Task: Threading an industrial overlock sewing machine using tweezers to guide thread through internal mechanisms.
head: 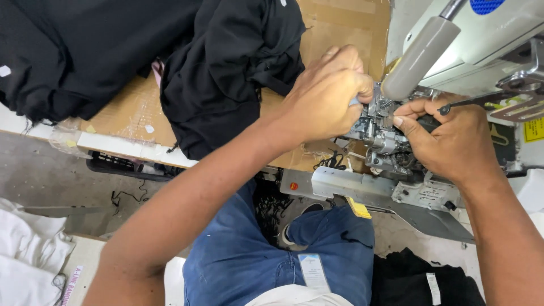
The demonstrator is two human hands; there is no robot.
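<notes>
The metal looper mechanism (pixel 381 141) of the sewing machine (pixel 470 51) sits at 3 o'clock. The left hand (pixel 323 96) is curled closed, pinching a small part at it; the right hand (pixel 453 139) presses its fingertips there. Black fabric (pixel 226 73) lies at 11 o'clock on the cardboard-covered table (pixel 130 116).

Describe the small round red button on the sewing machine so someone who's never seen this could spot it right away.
Start at the grey-white sewing machine at the upper right, where both hands work. Drop below the left hand to the flat grey metal plate jutting out over the blue-jeaned knees. The red button sits at that plate's left end, the only red spot on bare metal.
</notes>
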